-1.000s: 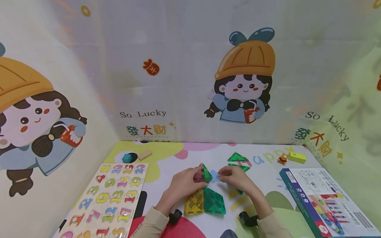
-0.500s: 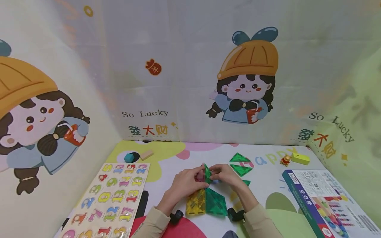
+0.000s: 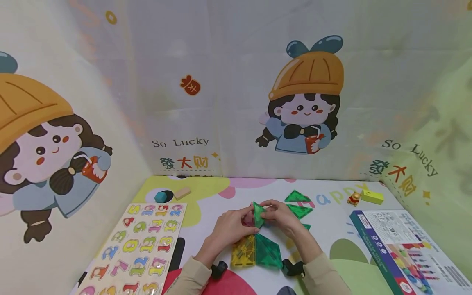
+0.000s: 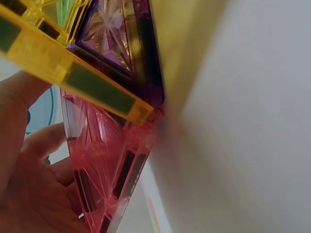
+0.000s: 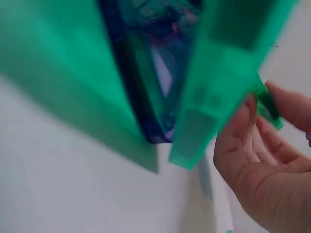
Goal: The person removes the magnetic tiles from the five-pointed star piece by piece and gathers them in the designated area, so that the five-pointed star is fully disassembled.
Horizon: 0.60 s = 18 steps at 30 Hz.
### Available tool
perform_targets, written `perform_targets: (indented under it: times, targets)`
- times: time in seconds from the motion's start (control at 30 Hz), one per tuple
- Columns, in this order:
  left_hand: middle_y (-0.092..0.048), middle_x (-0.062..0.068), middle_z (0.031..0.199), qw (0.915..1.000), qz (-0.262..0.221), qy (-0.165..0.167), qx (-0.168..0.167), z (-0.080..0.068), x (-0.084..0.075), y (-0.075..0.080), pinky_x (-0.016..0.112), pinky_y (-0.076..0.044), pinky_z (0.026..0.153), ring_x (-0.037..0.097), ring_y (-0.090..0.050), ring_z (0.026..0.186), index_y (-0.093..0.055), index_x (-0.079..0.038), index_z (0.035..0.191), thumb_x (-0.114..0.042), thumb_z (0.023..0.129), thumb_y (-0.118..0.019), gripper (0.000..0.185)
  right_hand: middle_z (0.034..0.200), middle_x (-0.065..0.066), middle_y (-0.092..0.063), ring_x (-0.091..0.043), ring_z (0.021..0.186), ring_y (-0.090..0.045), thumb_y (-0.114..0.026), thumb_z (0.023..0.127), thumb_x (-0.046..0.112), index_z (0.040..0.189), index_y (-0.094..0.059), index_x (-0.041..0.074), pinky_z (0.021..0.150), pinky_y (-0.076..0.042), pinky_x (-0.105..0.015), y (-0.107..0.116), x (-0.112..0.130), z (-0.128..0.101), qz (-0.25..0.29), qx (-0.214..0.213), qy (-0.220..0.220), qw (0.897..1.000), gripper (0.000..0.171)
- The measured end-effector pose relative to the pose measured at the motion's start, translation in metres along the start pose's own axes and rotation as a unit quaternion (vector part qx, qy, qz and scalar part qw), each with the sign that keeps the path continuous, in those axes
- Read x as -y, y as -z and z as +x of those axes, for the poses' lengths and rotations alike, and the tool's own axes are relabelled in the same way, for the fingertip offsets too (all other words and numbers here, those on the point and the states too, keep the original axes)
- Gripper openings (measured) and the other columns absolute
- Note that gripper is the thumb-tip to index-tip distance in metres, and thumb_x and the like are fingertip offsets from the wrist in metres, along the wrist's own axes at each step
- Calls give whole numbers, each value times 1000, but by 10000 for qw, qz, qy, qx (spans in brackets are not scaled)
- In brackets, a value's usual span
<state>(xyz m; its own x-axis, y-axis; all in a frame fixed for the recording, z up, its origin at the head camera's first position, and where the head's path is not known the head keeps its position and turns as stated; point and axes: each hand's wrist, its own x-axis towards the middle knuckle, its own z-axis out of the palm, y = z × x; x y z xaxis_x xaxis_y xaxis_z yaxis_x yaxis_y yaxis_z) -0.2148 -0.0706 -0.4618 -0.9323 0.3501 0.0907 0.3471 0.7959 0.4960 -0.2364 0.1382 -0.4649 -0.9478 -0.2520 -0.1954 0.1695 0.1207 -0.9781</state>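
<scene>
Left of centre in the head view, my left hand (image 3: 229, 226) holds a translucent pink triangular magnetic tile (image 3: 248, 220). My right hand (image 3: 283, 218) pinches a green triangular magnetic tile (image 3: 258, 214) right beside the pink one. Just below both hands stand a yellow magnetic tile (image 3: 243, 252) and a larger green tile (image 3: 268, 251), side by side. The left wrist view has the pink tile (image 4: 104, 165) next to the yellow tile's edge and a purple tile (image 4: 108, 36). In the right wrist view, a dark blue tile (image 5: 130, 73) shows behind the large green tile (image 5: 206, 97).
Several green triangles (image 3: 299, 211) lie beyond the right hand. A number puzzle board (image 3: 138, 246) is at left, a boxed set (image 3: 405, 246) at right. Toward the back sit a teal block (image 3: 160, 197), a wooden block (image 3: 182, 193), a bear figurine (image 3: 354, 199) and a yellow block (image 3: 372, 196).
My right hand has moved left from beside the loose green triangles and now grips the upper green tile, whose tilt has changed. The left hand keeps its place at the pink tile.
</scene>
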Motion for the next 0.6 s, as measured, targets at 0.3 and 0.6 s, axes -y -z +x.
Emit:
perform_targets:
  times: [0.3,0.6]
  targets:
    - [-67,-7,87,10000,-36,-11,-55,0,2,-1,26,-41,64,7,-52,74,-51,-30,146,-62,78,-75,79,78,-1,-59,-13,70,-63,-68,90,6,125,-54,-7,73,-57,-30,-2,3,-7,146,-111,178,9997,40]
    - [-72,-4,100,10000,-30,19,-17,0,0,-1,26,-43,67,6,-52,77,-54,-29,143,-63,78,-74,77,79,-3,-55,-15,74,-59,-67,90,7,119,-65,-4,75,-56,-31,3,10,-7,-301,-1207,305,9918,31]
